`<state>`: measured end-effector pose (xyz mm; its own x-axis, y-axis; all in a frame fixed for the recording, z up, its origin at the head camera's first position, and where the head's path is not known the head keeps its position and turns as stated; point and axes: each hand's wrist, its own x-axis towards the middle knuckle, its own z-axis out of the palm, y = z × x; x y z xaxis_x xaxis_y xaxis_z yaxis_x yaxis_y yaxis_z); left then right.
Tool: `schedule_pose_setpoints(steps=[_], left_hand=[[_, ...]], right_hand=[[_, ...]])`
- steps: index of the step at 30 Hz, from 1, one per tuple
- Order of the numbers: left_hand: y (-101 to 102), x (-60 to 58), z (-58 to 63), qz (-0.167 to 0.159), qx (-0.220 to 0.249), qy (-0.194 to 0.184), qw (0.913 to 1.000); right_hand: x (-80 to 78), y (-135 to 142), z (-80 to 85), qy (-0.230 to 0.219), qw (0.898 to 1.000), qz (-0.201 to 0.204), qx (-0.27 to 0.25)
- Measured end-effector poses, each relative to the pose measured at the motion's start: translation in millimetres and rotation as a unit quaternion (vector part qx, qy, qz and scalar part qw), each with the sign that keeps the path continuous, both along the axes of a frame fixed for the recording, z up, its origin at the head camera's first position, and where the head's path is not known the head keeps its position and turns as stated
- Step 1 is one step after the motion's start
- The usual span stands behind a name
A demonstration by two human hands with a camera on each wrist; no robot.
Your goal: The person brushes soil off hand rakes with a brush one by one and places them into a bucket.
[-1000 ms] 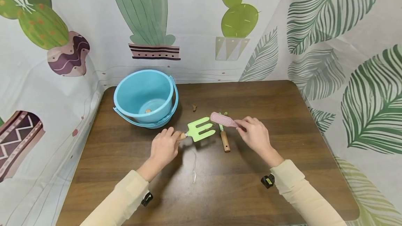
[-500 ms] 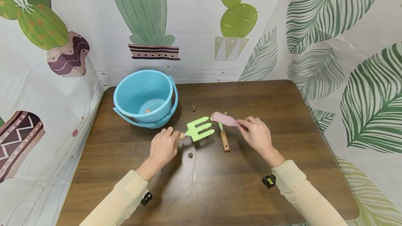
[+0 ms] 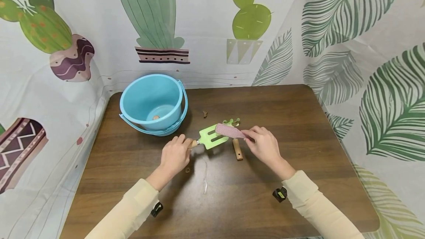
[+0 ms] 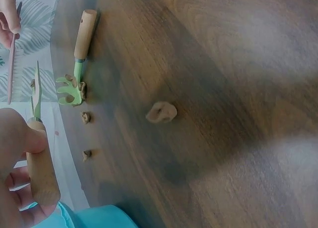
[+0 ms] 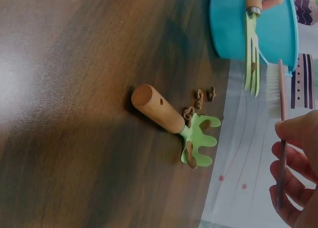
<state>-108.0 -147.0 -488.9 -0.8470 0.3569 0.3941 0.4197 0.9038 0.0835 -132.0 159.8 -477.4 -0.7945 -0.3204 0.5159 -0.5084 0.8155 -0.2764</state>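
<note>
The left hand (image 3: 175, 153) is gripping the wooden handle of a green fork (image 3: 204, 139), holding it above the table; the right hand (image 3: 263, 143) is pinching the handle of a pink brush (image 3: 229, 131). The hands are staying apart, with the brush overhanging the fork's tines; whether its bristles are touching them I cannot tell. Beneath, a green rake (image 3: 237, 149) is lying with its wooden handle pointing toward the person, and brown pieces (image 5: 198, 98) are resting on and beside its prongs. A blue bucket (image 3: 151, 95) is standing beyond the left hand, near the table's far left corner. The brown wooden table (image 3: 299, 113) is running well past the right hand to its right edge, and wood is stretching toward the near edge. A cloth backdrop (image 3: 212, 28), printed with cacti and leaves, is rising behind the far edge.
</note>
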Motion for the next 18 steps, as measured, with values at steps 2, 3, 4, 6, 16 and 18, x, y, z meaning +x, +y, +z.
schedule_pose_setpoints(steps=[2, 3, 4, 6, 16, 18], left_hand=[[1.1, 0.9, 0.0, 0.005, 0.008, -0.013, 0.9999], [1.6, 1.3, 0.0, 0.008, 0.013, -0.02, 0.9997], [2.1, 1.6, -0.2, 0.01, 0.018, -0.026, 0.9994], [2.9, 2.0, -0.5, 0.016, 0.026, -0.04, 0.9987], [6.5, 2.9, 0.4, 0.06, 0.073, -0.16, 0.9826], [7.2, 2.6, 0.4, 0.068, 0.085, -0.185, 0.9767]], right_hand=[[0.0, -0.6, 0.6, -0.001, 1.0, -0.002, -0.004], [-0.1, -0.6, 0.8, -0.001, 1.0, -0.004, -0.006], [-0.4, -0.5, 1.2, -0.003, 1.0, -0.006, -0.008], [-0.9, -0.1, 2.0, -0.002, 1.0, -0.009, -0.011], [-1.5, 2.4, 6.1, -0.027, 0.998, -0.042, -0.028], [-1.8, 3.5, 5.9, -0.029, 0.998, -0.047, -0.035]])
